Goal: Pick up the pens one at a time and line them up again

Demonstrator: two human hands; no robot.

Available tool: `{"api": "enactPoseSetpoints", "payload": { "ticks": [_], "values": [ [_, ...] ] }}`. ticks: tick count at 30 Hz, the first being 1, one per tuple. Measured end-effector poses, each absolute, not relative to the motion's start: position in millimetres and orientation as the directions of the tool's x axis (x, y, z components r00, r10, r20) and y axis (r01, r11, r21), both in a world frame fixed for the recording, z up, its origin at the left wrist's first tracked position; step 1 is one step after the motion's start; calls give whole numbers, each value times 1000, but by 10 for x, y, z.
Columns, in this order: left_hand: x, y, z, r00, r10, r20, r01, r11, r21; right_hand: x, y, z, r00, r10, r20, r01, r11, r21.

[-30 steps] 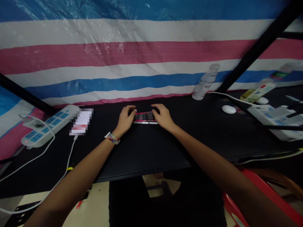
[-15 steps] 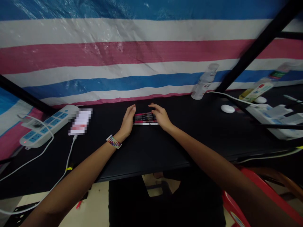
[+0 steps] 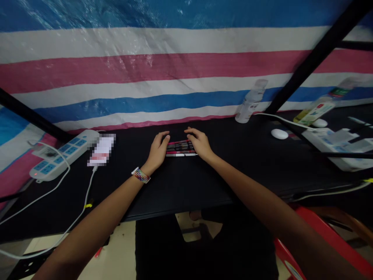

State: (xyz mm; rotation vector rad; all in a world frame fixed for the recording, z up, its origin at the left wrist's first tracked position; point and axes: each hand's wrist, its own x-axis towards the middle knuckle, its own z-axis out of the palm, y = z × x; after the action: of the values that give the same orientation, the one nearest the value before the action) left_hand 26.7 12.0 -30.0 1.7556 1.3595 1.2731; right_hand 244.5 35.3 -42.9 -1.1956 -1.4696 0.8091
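A row of pens (image 3: 181, 147), a white one nearest the person, lies crosswise on the black table (image 3: 189, 186), just in front of a striped sheet (image 3: 175, 64). The left hand (image 3: 156, 151), unclenched, stands beside the row's left end, its curl flatter than a second ago; the right hand (image 3: 201, 145), loosely curved with its fingers apart, is at the other end, thumb close over the tips. The pens look slightly less even than they did — bounded at both ends, it seems, rather than gripped. Whether either palm presses on them cannot be told. Farther out, a phone (image 3: 101, 149) and a power strip (image 3: 62, 153) lie to the left — a clear bottle (image 3: 247, 107) stands to the right, near a white oval object (image 3: 279, 134).
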Motion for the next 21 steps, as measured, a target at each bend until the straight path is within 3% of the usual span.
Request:
{"api": "enactPoseSetpoints", "payload": {
  "ticks": [12,21],
  "values": [
    [367,93,-281,118,956,270,280,-293,914,2336,210,-354,-41,971,236,71,238,-969],
    [366,-228,-311,187,947,260,367,-313,876,2424,-158,-320,-85,969,234,75,240,-968]
  ]
}}
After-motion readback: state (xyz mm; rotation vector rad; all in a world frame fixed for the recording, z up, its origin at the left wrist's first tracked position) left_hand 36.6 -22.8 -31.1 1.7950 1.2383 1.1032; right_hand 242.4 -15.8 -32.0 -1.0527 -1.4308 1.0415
